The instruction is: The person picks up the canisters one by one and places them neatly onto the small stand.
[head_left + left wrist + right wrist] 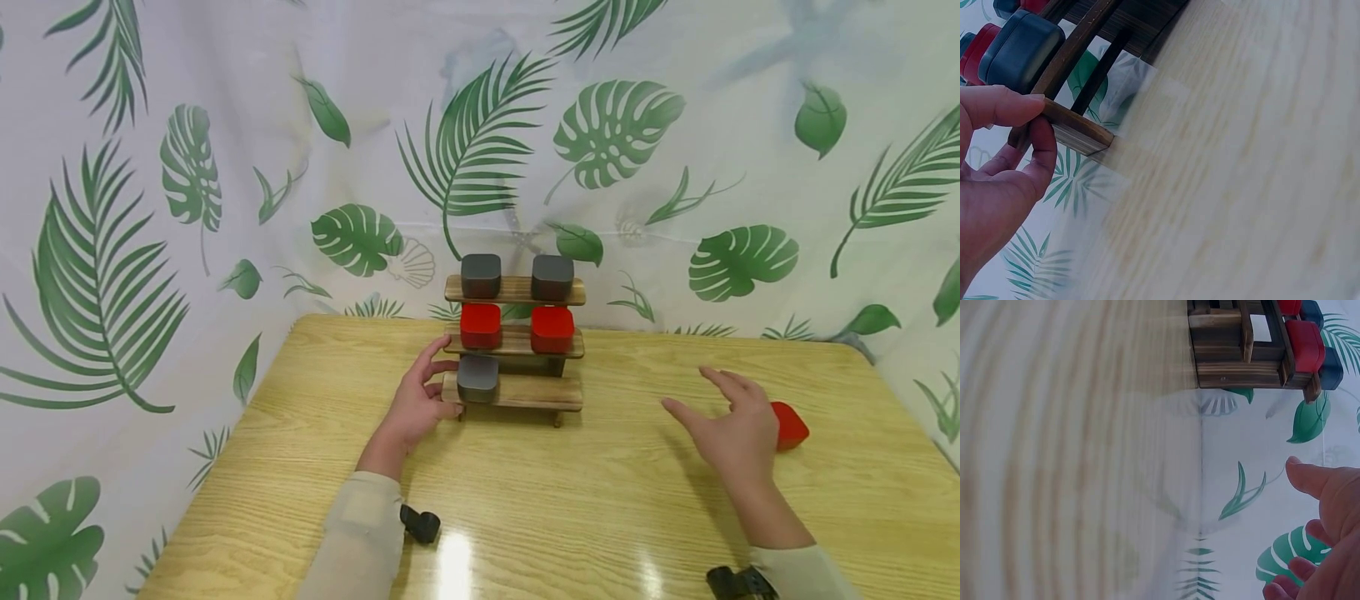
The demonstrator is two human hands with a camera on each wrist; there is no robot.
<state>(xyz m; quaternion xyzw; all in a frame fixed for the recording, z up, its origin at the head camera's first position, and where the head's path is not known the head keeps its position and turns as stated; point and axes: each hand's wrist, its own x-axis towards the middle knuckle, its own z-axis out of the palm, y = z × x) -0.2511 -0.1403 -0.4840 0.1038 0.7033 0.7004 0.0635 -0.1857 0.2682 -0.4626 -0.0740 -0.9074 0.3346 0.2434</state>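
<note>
A three-tier wooden shelf stand [536,390] stands toward the back of the table. My left hand [418,400] grips its left side; in the left wrist view the thumb and fingers [1042,134] pinch the end of a shelf board [1079,122]. A dark grey box [477,379] sits at the left of the bottom shelf, close to these fingers. Two red boxes [481,326] occupy the middle shelf, and two dark grey boxes [552,277] the top one. My right hand [738,433] hovers over the table's right side, fingers spread and holding nothing. Partly hidden behind it lies another red box [790,427].
The light wooden table [585,500] ends at a leaf-patterned cloth backdrop [630,208] close behind the stand. The same cloth runs along the left side. A black camera mount [422,523] is worn on the left wrist, another [738,582] on the right.
</note>
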